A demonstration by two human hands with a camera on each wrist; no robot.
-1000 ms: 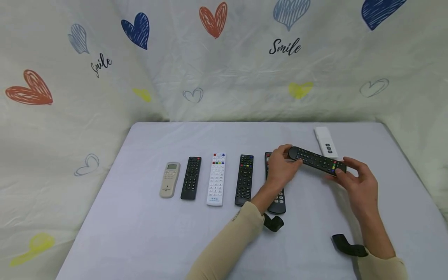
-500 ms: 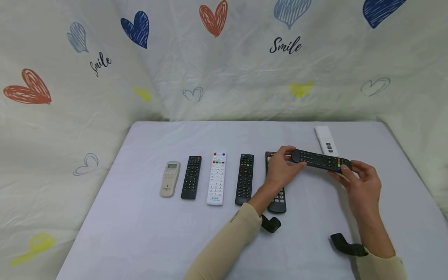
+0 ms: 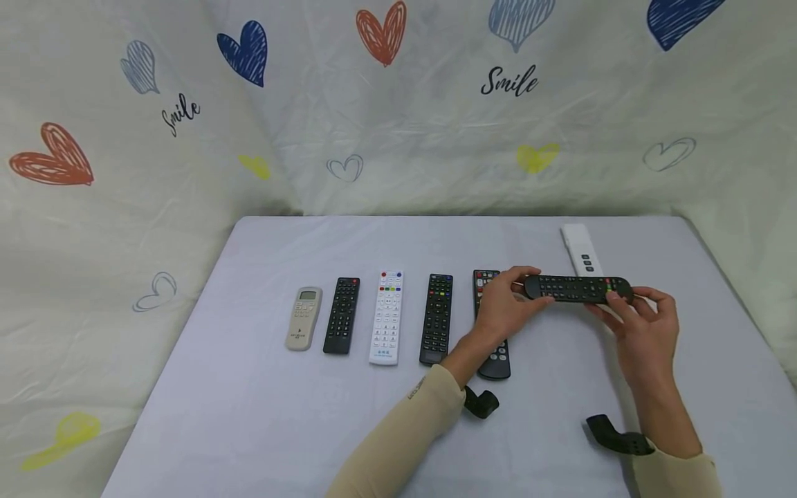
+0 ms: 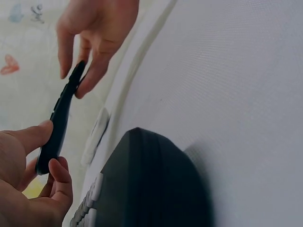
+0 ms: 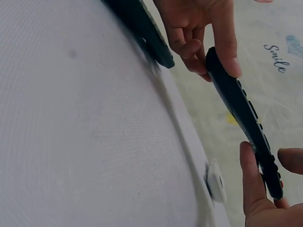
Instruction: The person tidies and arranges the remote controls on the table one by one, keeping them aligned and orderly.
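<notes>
A black remote control (image 3: 573, 288) with rows of small buttons lies crosswise between my hands, raised above the table. My left hand (image 3: 506, 310) pinches its left end, thumb on the near side and fingers behind. At the other end, by the coloured buttons, my right hand (image 3: 647, 339) holds it with thumb in front and fingers under. From the side, the left wrist view shows the held remote (image 4: 60, 118) well clear of the cloth. Below my left hand and partly hidden by it lies another black remote (image 3: 495, 366). A white remote (image 3: 579, 247) lies just behind the held one.
Left of my hands, a row of remotes lies on the white table (image 3: 249, 422): a beige one with a small screen (image 3: 304, 318), a short black one (image 3: 341, 316), a white one (image 3: 386, 318) and a long black one (image 3: 436, 319). A heart-printed sheet (image 3: 423, 138) hangs behind.
The held remote has turned from slanting down to the right to nearly level, and shifted slightly right. Both hands keep their hold; the left has moved a little right and nearer.
</notes>
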